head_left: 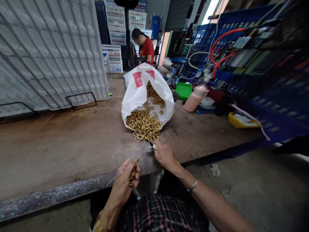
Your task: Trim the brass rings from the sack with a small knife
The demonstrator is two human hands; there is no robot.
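Several brass-coloured rings are stacked in my left hand, whose fingers are closed around them just over the table's front edge. My right hand reaches to the near edge of a loose pile of the same rings, fingers curled together. A small white and dark piece shows at its fingertips; whether it is wrapped on a finger or held cannot be made out. The pile spills from the mouth of a white plastic bag with red print, lying on its side, more rings deeper inside.
On the left, clear plastic-covered trays stand on a black wire rack. To the right are a pink bottle, a green tray, a yellow tray and a machine with orange hoses. Behind the table sits a person in red.
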